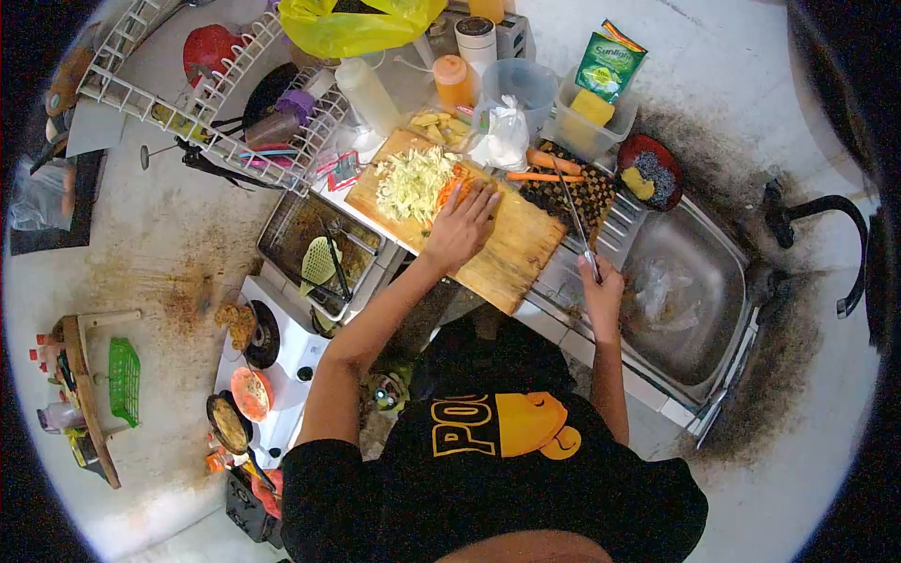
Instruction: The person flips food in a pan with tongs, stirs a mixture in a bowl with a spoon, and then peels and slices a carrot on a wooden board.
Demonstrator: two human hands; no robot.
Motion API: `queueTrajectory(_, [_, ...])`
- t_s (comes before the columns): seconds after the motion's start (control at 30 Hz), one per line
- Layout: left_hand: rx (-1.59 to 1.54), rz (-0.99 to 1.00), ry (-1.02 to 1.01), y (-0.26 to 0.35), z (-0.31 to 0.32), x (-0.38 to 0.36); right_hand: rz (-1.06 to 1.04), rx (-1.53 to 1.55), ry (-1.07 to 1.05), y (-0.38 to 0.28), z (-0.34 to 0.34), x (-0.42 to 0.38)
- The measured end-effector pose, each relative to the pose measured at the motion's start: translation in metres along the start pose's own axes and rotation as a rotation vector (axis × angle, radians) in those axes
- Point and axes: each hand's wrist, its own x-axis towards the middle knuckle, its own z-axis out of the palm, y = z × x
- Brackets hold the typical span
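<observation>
Right grip [603,286] clenching knife [576,217], left grip [462,223] outstretched

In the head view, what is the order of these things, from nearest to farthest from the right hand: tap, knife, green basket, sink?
1. Knife: held in the right hand.
2. Sink: just to the hand's right.
3. Tap: farther right, past the sink.
4. Green basket: far left, across the kitchen.
</observation>
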Motion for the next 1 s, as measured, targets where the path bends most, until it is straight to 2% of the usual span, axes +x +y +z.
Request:
queueTrajectory(0.13, [-0.153,-0.080,0.076,0.009,-0.013,-0.007,-0.143,-0.037,0.017,-0.015,0.011,-0.008])
queueTrajectory(0.23, [-0.189,-0.178,0.124,0.012,-0.024,-0.013,-0.038,-0.106,-0.150,-0.031,0.029,-0.015])
queueTrajectory(0.3, [-0.209,-0.237,0.142,0.012,-0.025,-0.023,-0.007,-0.127,-0.170,-0.041,0.041,-0.016])
queueTrajectory(0.37, [-0.287,-0.415,0.262,0.010,-0.024,-0.034,-0.017,-0.193,-0.154,-0.043,0.053,-0.016])
queueTrajectory(0.4, [-0.287,-0.415,0.262,0.010,-0.022,-0.041,-0.018,-0.193,-0.154,-0.043,0.058,-0.015])
queueTrajectory(0.47, [-0.377,-0.587,0.427,0.005,-0.011,-0.049,0.026,-0.295,-0.167,-0.047,0.068,-0.011])
queueTrajectory(0.53, [-0.404,-0.635,0.389,-0.001,-0.003,-0.048,0.018,-0.292,-0.169,-0.053,0.074,-0.010])
queueTrajectory(0.6, [-0.486,-0.744,0.520,-0.006,0.002,-0.043,0.014,-0.302,-0.173,-0.060,0.081,-0.012])
queueTrajectory(0.67, [-0.506,-0.774,0.515,-0.012,0.002,-0.039,-0.117,-0.353,-0.158,-0.061,0.091,-0.014])
queueTrajectory(0.73, [-0.577,-0.900,0.583,-0.018,0.004,-0.031,-0.117,-0.364,-0.138,-0.062,0.093,-0.012])
queueTrajectory(0.87, [-0.627,-0.955,0.629,-0.029,0.003,-0.027,-0.073,-0.296,-0.069,-0.086,0.082,0.004])
queueTrajectory(0.9, [-0.620,-0.970,0.644,-0.034,0.004,-0.026,-0.008,-0.431,-0.125,-0.083,0.083,0.016])
queueTrajectory(0.93, [-0.614,-0.986,0.658,-0.036,0.005,-0.027,-0.005,-0.438,-0.125,-0.082,0.086,0.024])
queueTrajectory(1.0, [-0.639,-0.990,0.674,-0.041,0.005,-0.029,-0.149,-0.401,-0.052,-0.080,0.092,0.034])
